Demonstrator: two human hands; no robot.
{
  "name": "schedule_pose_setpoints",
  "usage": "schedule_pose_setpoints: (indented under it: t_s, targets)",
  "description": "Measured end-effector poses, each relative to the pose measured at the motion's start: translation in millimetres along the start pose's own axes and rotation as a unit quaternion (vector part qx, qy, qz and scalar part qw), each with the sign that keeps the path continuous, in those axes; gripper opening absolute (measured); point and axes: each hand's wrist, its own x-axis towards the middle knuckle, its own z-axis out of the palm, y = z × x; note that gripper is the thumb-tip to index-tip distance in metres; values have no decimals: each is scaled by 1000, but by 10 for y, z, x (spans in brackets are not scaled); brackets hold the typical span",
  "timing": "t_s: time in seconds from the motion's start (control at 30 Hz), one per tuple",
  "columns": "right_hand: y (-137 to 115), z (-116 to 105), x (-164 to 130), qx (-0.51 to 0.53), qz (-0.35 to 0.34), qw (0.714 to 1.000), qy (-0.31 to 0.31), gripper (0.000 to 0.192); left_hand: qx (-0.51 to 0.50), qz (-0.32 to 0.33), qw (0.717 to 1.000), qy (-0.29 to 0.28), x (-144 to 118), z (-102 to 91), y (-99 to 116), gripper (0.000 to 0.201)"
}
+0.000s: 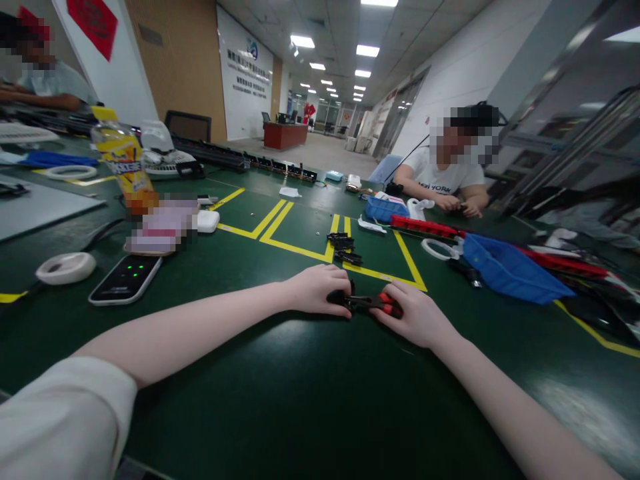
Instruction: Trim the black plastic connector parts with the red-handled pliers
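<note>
Green matting with yellow tape lines covers the workbench (280, 400). At its middle the left hand (315, 290) closes over a small black part (338, 297) while the right hand (415, 319) grips red-handled pliers (376, 303) against it. More black parts (344, 247) lie just beyond, seemingly unworked.

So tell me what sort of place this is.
Probably an assembly workshop: a long green bench marked with yellow tape lines, blue parts bins, small black parts, and another person working alongside. The right hand holds red-handled pliers.
</note>
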Motion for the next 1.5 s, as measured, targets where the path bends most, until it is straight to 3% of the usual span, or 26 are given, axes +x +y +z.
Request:
schedule_pose_setpoints:
  t_s: [0.27, 0.43, 0.6, 0.73, 1.1, 1.33, 1.5]
  targets:
    - [4, 8, 3, -8, 2, 1000, 26, 30, 50, -13, 999, 13, 14, -11, 50, 29]
    - [-15, 9, 4, -18, 23, 999, 24, 24, 30, 0, 999, 21, 6, -28, 61, 27]
    - [-46, 1, -3, -9, 33, 999, 26, 22, 33, 12, 999, 33, -11, -2, 45, 37]
    - [-113, 21, 4, 31, 52, 998, 26, 21, 45, 11, 996, 72, -21, 9, 39, 24]
    - [-145, 71, 10, 65, 60, 994, 56, 17, 17, 24, 989, 146, -23, 8, 50, 24]
    - [-141, 76, -5, 93, 59, 992, 59, 20, -41, 45, 989, 136, -31, -12, 87, 25]
    - [-133, 82, -6, 102, 61, 991, 57, 19, -27, 38, 987, 156, -30, -30, 100, 32]
